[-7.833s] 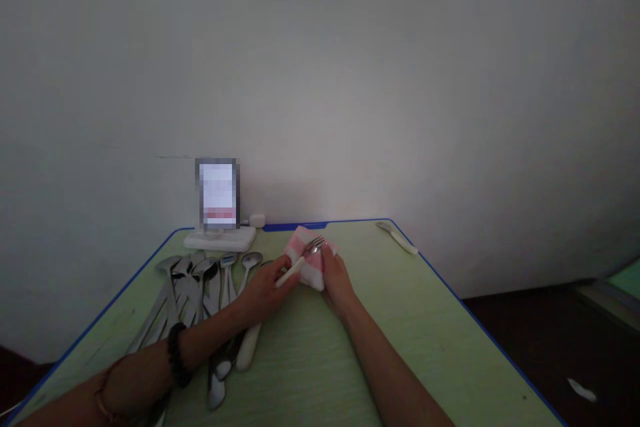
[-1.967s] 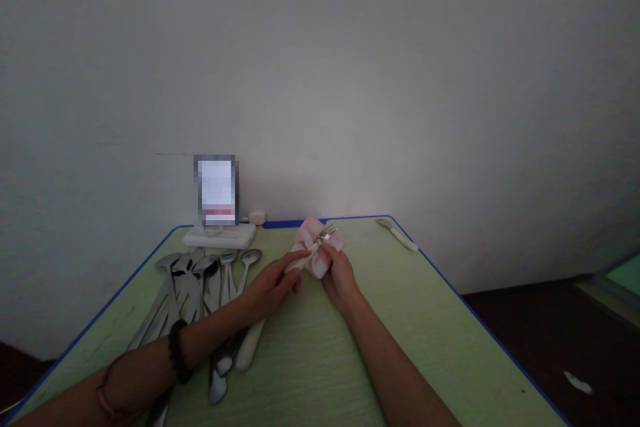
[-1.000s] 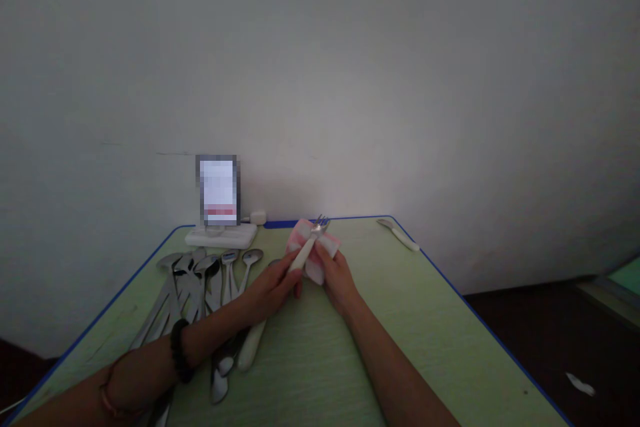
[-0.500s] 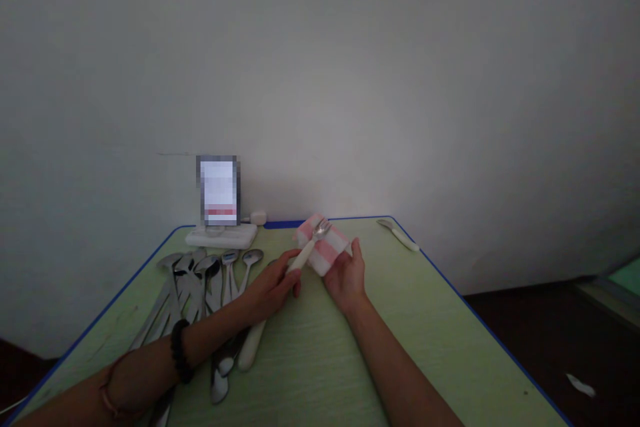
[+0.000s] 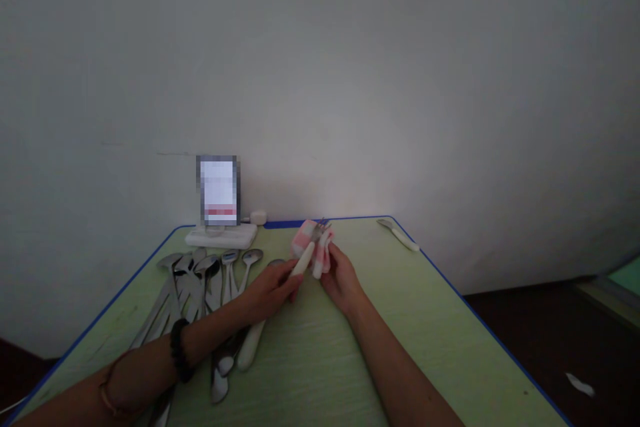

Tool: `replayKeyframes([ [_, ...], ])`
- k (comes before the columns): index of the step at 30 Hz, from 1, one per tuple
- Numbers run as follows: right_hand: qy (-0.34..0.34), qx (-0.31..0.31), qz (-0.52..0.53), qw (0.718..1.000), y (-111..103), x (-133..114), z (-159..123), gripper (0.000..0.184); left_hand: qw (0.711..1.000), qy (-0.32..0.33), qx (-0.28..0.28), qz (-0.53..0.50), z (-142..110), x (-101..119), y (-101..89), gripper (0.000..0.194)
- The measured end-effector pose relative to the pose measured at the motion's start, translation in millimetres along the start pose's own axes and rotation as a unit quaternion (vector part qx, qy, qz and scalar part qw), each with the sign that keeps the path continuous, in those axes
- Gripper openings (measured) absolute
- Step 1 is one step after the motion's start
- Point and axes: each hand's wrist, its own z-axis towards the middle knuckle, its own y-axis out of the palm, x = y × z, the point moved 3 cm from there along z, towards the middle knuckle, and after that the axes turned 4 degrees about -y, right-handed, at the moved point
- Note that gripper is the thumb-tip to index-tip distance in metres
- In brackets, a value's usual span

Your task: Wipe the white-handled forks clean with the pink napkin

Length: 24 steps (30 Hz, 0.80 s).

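My left hand [image 5: 274,288] is closed around the pale handle of a fork [image 5: 303,263], whose metal tines point up and away from me. A pink and white checked cloth [image 5: 323,255] is folded around the fork's head, with the tine tips showing above it. My right hand [image 5: 343,278] grips this cloth from the right side. Beneath and left of my left forearm lies a pile of metal spoons and other cutlery [image 5: 204,270]. Another pale handle [image 5: 251,345] sticks out below my left wrist.
A spoon-like utensil with a white handle [image 5: 404,239] lies by the table's right edge. At the back left, a lit device with a blurred screen [image 5: 219,190] stands on a white base [image 5: 221,237], beside a white plug [image 5: 259,217]. Behind the green table [image 5: 320,373] rises a wall.
My right hand has gone from open under the spread cloth to closed, folding the cloth over the fork's head. My left hand keeps hold of the fork, nearly in place.
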Motion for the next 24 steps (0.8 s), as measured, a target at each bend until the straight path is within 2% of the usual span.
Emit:
replayKeyframes([
  [5, 0.007, -0.03, -0.036, 0.999, -2, 3, 0, 0.018, 0.999, 0.021, -0.03, 0.025, 0, 1, 0.3, 0.025],
  [11, -0.019, 0.025, -0.055, 0.998, -5, 7, 3, 0.008, 0.999, 0.006, -0.038, 0.033, 0, 2, 0.8, 0.026],
  [15, -0.045, 0.064, -0.039, 0.996, -8, 7, 6, 0.015, 0.998, -0.006, -0.025, 0.056, 1, 1, 0.1, 0.031],
  [18, -0.068, 0.087, -0.015, 0.994, -13, 1, 8, 0.018, 0.996, -0.026, -0.043, 0.069, -1, 1, 0.2, 0.034],
  [20, -0.063, 0.082, -0.008, 0.995, -16, -4, 9, 0.019, 0.996, -0.032, -0.05, 0.068, -3, 2, 0.0, 0.035],
  [24, -0.009, 0.036, -0.034, 0.999, -16, -6, 8, 0.022, 0.997, -0.023, -0.057, 0.043, -5, 2, 0.8, 0.036],
])
